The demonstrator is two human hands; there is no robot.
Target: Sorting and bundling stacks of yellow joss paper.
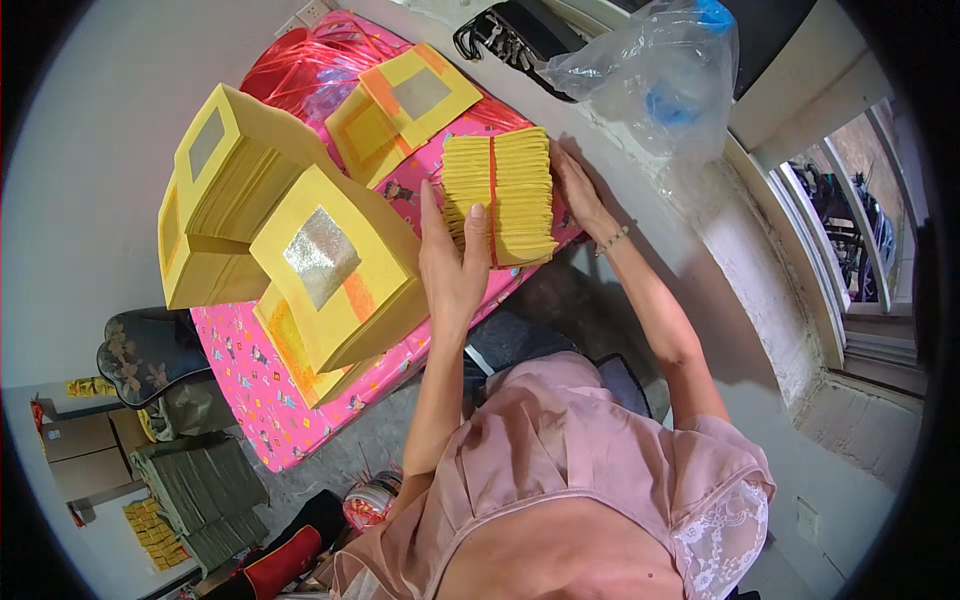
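A thick bundle of folded yellow paper [520, 195], bound around its middle with a thin red band, stands at the table's right end between my two hands. My left hand [455, 250] holds its left side, fingers stretched up along the edge and thumb across the front. Against the right side presses my right hand [578, 190], its fingertips partly hidden behind the stack. Left of my left hand is a big block of yellow sheets with silver squares [335, 265], resting on another yellow stack. Beyond it leans a taller yellow block [240, 165].
Loose yellow sheets [420, 95] lie at the back of the pink patterned table [270, 420], near red plastic strands [300, 70]. Keys [505, 45] and a clear plastic bag [650, 80] sit on the ledge. A dark chair [155, 355] and green stacks [200, 480] stand at left.
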